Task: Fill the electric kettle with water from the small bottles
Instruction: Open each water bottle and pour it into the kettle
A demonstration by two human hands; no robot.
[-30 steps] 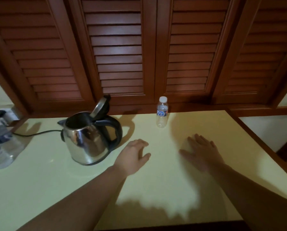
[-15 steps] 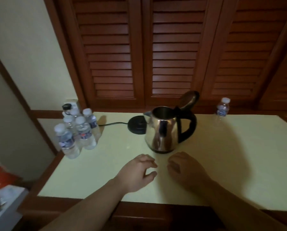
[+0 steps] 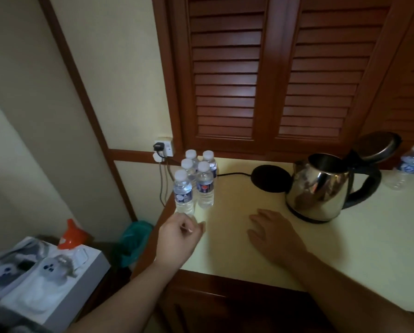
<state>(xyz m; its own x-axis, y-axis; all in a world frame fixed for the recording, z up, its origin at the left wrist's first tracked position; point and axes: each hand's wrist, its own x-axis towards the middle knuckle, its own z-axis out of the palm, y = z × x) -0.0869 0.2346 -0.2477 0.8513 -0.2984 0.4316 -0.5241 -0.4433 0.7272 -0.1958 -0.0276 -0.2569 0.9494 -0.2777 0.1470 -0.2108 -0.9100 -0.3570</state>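
A steel electric kettle [image 3: 319,188] with a black handle stands on the pale yellow table [image 3: 345,248], lid tipped open, off its black base [image 3: 270,177]. Several small capped water bottles [image 3: 196,179] cluster at the table's far left corner. Another small bottle [image 3: 408,168], which looks empty, stands to the right of the kettle. My left hand [image 3: 179,236] hovers just below the nearest bottle [image 3: 183,195], fingers curled and holding nothing. My right hand [image 3: 273,229] rests flat on the table, in front of and left of the kettle, fingers apart.
The base's cord runs to a wall socket [image 3: 163,149] behind the bottles. Wooden louvered doors [image 3: 273,75] back the table. Left of and below the table are a white box [image 3: 40,280], an orange object [image 3: 72,235] and a green bag [image 3: 133,241].
The view has swung left, bringing the bottle cluster toward the middle. My left hand has moved left up to the nearest bottle. My right hand has opened flat on the table.
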